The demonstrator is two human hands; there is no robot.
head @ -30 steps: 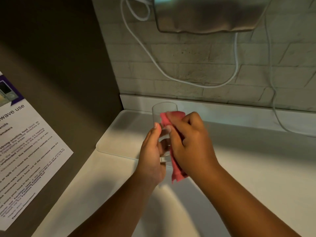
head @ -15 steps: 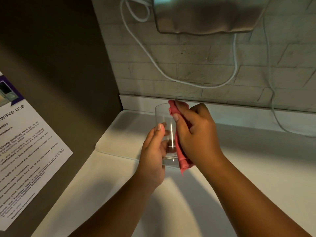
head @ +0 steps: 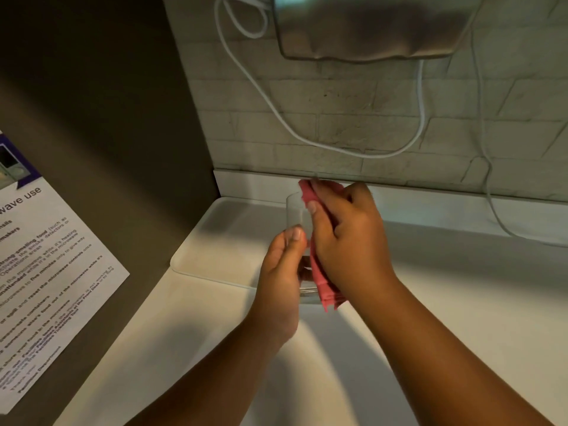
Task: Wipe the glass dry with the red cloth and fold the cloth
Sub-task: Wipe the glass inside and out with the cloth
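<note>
A clear drinking glass [head: 295,215] is held upright above the white counter, in the middle of the view. My left hand [head: 281,272] grips its lower left side, thumb pressed on the wall. My right hand [head: 347,238] presses the red cloth [head: 321,281] against the glass's right side, from the rim down past the base. The cloth's top edge sticks out above my fingers and its lower end hangs below my palm. Most of the cloth is hidden under my right hand.
A white tray [head: 212,250] lies on the counter [head: 172,333] behind and left of the glass. A dark panel with a printed notice [head: 46,272] stands at the left. White cables [head: 307,139] hang on the brick wall under a metal appliance [head: 365,26].
My right hand with the red cloth has slid up the glass's right side towards the rim and further right. The left hand has kept its grip on the glass.
</note>
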